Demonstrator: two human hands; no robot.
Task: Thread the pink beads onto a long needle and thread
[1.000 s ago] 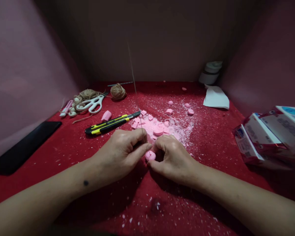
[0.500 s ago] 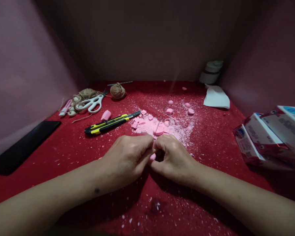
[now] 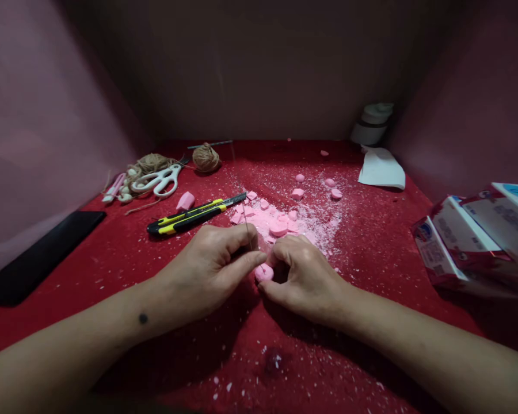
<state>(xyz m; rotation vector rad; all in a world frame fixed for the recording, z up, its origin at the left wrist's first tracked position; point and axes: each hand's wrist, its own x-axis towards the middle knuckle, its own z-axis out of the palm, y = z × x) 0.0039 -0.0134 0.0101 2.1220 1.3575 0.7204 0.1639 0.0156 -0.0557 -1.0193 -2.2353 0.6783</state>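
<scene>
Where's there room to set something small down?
Lightly flecked room: left, between the flat black object and utility knife; right, between the pink crumbs and cartons. Crowded: around the pink piece in the right hand, and by the scissors and twine ball.

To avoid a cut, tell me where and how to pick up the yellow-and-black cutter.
Best grip the cutter by its thick handle end, probably from the left, fingers across its long sides. It lies flat and slantwise, that end nearer and to the left, while the grey blade points right toward the pink crumbs.
</scene>
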